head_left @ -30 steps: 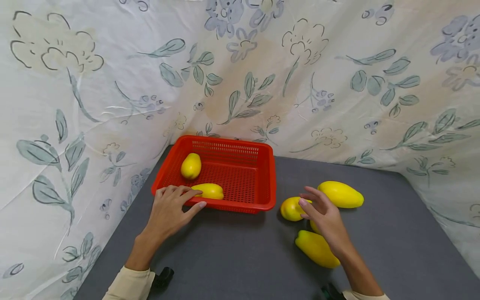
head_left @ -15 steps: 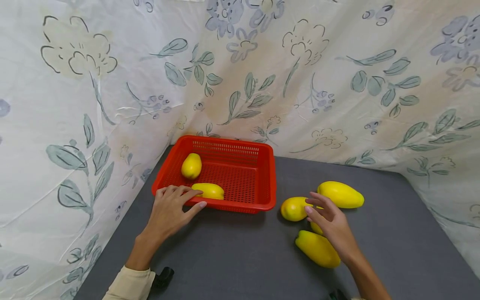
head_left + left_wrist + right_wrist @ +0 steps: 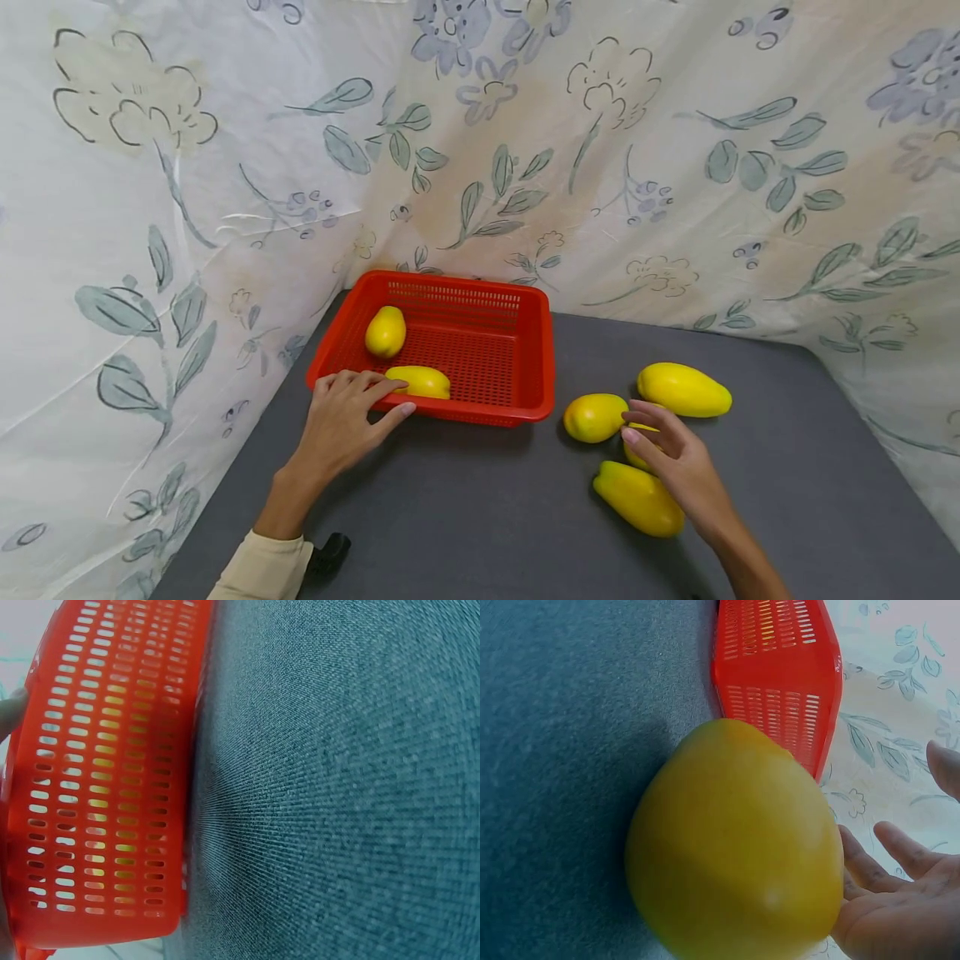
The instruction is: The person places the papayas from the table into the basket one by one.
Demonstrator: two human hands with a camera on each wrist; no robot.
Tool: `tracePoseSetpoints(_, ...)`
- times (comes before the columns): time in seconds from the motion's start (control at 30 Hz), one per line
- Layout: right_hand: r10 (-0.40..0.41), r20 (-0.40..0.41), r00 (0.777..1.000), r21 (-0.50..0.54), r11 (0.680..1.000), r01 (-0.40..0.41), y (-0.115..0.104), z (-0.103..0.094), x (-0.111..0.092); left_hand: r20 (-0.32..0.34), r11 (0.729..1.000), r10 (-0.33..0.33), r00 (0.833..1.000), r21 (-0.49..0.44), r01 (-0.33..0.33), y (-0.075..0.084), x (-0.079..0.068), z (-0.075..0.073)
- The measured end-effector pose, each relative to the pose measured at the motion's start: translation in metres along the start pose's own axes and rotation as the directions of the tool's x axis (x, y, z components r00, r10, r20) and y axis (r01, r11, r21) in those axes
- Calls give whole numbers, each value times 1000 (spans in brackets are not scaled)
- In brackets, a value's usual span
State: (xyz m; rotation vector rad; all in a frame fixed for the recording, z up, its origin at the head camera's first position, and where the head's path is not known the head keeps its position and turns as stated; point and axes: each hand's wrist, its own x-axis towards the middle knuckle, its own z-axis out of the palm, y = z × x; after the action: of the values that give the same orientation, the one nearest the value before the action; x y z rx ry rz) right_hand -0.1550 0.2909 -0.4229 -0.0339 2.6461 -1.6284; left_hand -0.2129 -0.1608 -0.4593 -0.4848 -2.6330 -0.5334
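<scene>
Currently, left hand [image 3: 341, 425] grips rim of red rectangular plastic basket [image 3: 487, 410]; right of basket, right hand [image 3: 678, 462], fingers loosely parted, empty, near yellow oval fruits [image 3: 636, 498].

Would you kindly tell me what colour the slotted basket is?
The basket is bright red; the head view shows it best.

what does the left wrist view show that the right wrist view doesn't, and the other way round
Only the left wrist view shows part of the left hand, by the rim at the frame's left edge. Only the right wrist view shows the right hand and a loose yellow fruit. Both show the red basket, with yellow visible through its slots, and the grey tabletop.
</scene>
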Motion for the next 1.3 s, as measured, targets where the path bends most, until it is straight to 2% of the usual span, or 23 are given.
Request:
tracePoseSetpoints(0.3,40,6,999,-32,999,-39,3,-5,-5,-4,1000,4,1000,2,-4,-1,0,-1)
tracePoseSetpoints(0.6,118,18,993,-54,992,-117,7,-8,-10,3,1000,-1,1000,1,1,-1,-1,-1)
tracePoseSetpoints(1.03,168,88,982,-47,985,-164,21,-7,-13,6,1000,1,1000,-8,-1,-1,0,-2)
tracePoseSetpoints(1.3,228,107,968,-87,972,-219,26,-8,-16,5,1000,3,1000,-5,-3,-1,0,-2)
